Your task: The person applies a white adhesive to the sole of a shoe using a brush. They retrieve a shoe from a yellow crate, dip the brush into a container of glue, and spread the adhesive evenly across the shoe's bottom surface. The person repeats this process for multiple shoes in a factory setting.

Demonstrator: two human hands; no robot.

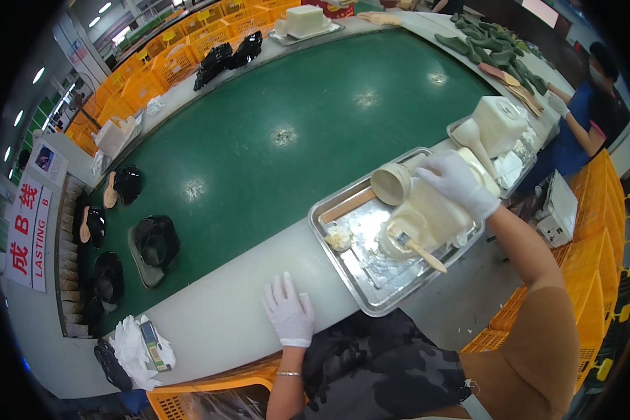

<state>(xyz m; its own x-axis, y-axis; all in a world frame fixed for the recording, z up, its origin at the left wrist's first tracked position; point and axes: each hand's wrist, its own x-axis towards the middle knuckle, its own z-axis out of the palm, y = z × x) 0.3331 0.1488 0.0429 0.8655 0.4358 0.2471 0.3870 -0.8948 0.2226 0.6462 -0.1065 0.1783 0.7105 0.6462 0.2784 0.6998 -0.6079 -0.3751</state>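
My left hand point(289, 311), in a white glove, lies flat on the white table rim point(238, 325) with its fingers spread, holding nothing. At the right, my right hand point(460, 183), also gloved, curls over the top of a whitish plastic container point(434, 213), its fingertips partly hidden. That container is in a metal tray point(371, 301), and a brush point(425, 253) with a pale wooden handle leans out of its opening. Beside my right fingers a cream cup point(390, 184) lies tipped. A flat brown strip point(348, 205) and a crumpled whitish lump point(339, 238) share the tray.
Black shoes point(157, 241) and tan insoles stand on the green belt point(294, 161) at left. A second tray point(523, 164) holds a white jug point(500, 126). A co-worker point(588, 119) sits beyond it. Orange crates point(588, 280) line the right; another crate point(210, 392) is below me.
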